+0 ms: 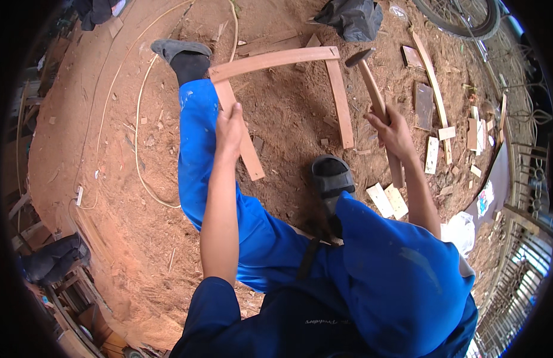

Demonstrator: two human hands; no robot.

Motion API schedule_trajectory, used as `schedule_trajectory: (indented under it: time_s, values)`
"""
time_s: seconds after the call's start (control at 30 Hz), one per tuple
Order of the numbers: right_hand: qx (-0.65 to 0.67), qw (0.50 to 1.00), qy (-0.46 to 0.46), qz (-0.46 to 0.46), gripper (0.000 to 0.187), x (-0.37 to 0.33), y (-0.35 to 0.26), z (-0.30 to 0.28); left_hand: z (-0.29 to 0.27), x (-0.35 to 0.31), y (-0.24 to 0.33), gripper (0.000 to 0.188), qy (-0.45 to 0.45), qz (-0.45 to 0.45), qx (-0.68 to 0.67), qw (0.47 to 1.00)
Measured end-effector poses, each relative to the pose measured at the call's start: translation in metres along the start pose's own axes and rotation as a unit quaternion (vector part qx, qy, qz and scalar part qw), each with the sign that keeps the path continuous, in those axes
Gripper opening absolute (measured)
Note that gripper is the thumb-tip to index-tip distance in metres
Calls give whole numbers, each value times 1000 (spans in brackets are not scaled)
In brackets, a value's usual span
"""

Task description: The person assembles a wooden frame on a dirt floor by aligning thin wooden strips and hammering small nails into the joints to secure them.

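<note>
My left hand (230, 128) is closed around the left leg of a three-sided wooden frame (275, 58). This frame has a long top bar and two shorter legs; the right leg hangs free between my two hands. In my right hand (396, 134) is a hammer (372, 83), gripped by its wooden handle. The dark metal head of the hammer is up beside the frame's top right corner, apart from it. Dark marks show at that corner joint; I cannot make out whether they are nails.
Sawdust-covered ground (133, 238) lies around my sandalled feet. Wood offcuts (424, 104) and a long thin strip (431, 74) are scattered on the right. A pale cable (137, 143) curves on the left. Farther off are a black plastic bag (353, 21) and a bicycle wheel (488, 27).
</note>
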State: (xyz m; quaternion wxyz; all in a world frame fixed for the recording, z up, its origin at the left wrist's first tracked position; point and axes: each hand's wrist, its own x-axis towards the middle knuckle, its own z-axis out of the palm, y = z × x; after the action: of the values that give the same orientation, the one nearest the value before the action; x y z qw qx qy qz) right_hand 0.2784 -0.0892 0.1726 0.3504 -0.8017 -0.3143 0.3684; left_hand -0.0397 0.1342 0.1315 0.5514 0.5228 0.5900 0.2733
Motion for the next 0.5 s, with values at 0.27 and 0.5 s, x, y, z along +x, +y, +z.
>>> schedule_trajectory:
  time_s: [0.27,0.5]
  values:
    - [-78,989,123,-26,41,-34,98,44,31,-25,-103,44,-9,-85,-61,994]
    - [14,985,134,105,28,-57,94,18,18,-40,-109,40,-12,-33,141,989]
